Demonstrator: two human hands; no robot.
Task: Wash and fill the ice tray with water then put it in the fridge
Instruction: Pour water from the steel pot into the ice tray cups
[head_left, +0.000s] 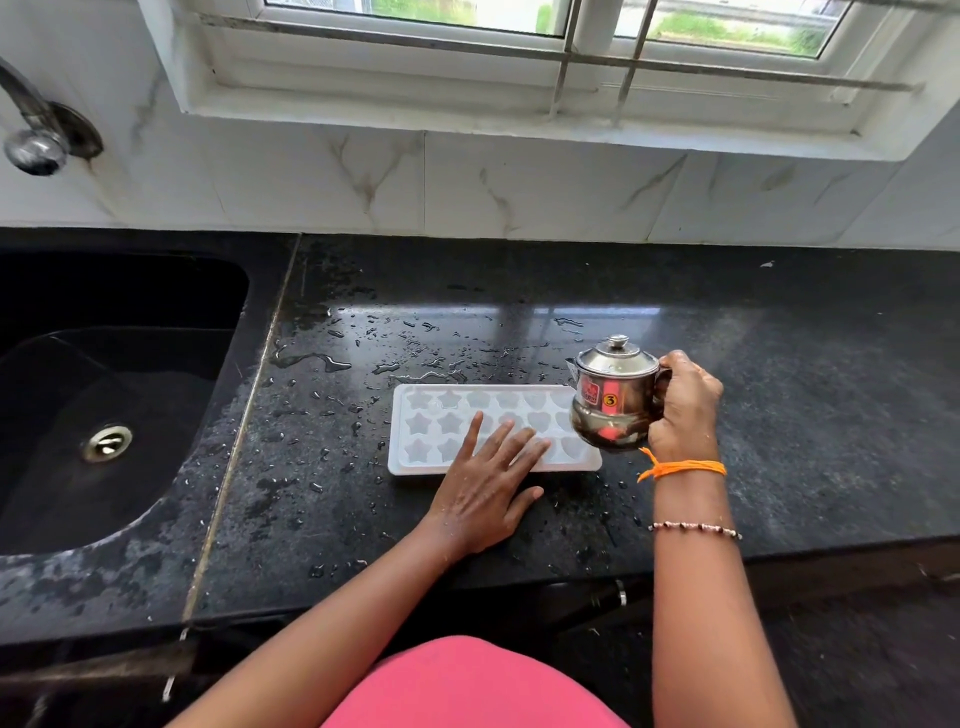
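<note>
A white ice tray (441, 415) with star and heart shaped cells lies flat on the black stone counter (779, 395). My left hand (483, 488) rests flat, fingers spread, on the tray's near edge. My right hand (685, 410) grips the handle of a small lidded steel pot (615, 395) with a red label. The pot hangs just above the tray's right end, its spout toward the tray. I cannot tell whether the cells hold water.
A black sink (93, 374) with a steel drain (106, 442) is sunk into the counter at left, and a steel tap (36, 140) sits on the tiled wall above it. Water drops spot the counter around and behind the tray. A barred window runs along the back.
</note>
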